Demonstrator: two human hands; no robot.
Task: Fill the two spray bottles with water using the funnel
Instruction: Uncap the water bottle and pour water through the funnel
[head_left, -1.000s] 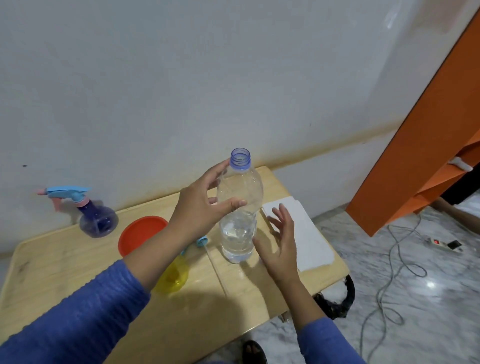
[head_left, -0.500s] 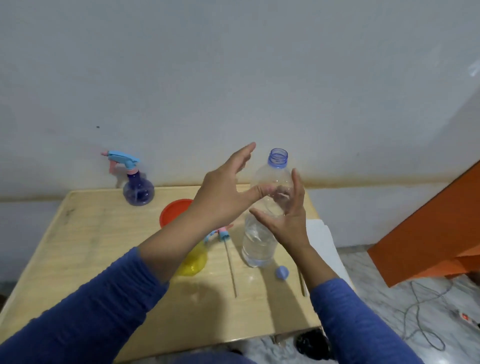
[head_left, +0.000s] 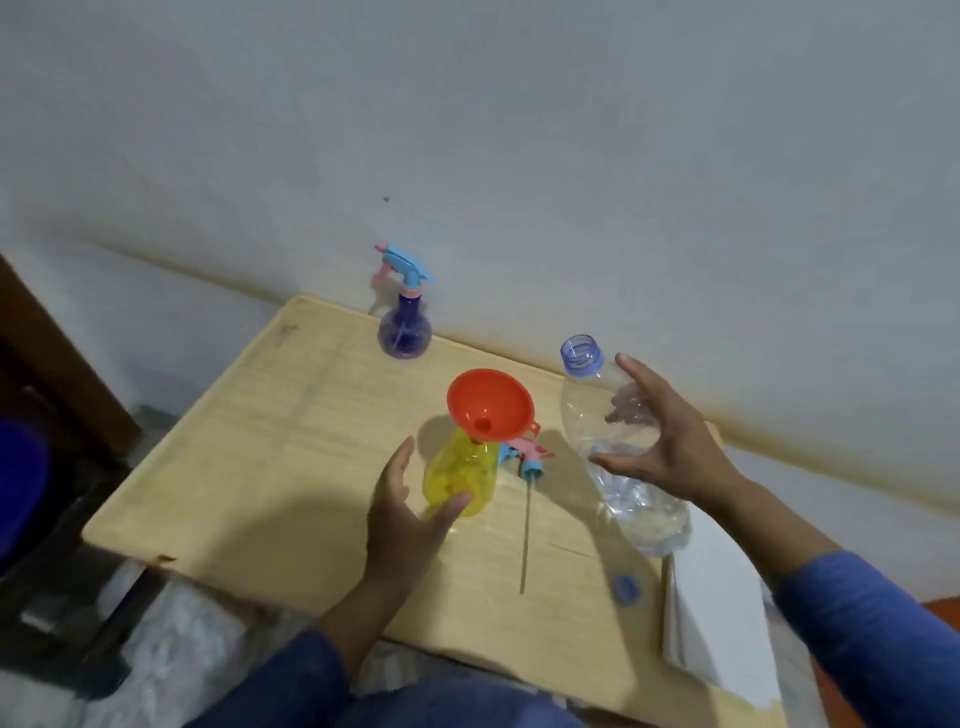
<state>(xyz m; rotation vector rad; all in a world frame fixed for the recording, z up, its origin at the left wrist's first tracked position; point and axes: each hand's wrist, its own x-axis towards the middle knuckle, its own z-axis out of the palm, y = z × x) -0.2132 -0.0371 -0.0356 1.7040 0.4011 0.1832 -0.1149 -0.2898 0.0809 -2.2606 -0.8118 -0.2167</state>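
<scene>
orange plastic, the funnel sat with its spout in the neck of the yellow spray bottle, which stood near the middle of the wooden bench. the left hand was at the yellow bottle's lower left side, its fingers fairly straight and spread, the thumb tip against or just in front of the bottle's base; whether it truly gripped the bottle i could not tell. the right hand curled its fingers and thumb round the middle of the clear water bottle, uncapped, tilted with its blue-ringed mouth toward the funnel but apart from it, a little water low inside, its base at or just over the bench.

between the two bottles lay the detached sprayer head, blue and pink, with its long dip tube pointing toward the near edge. a blue cap lay near that edge, just beside a white sheet at the bench's right end. the purple spray bottle stood at the far edge by the wall, sprayer fitted, well apart from both hands.
</scene>
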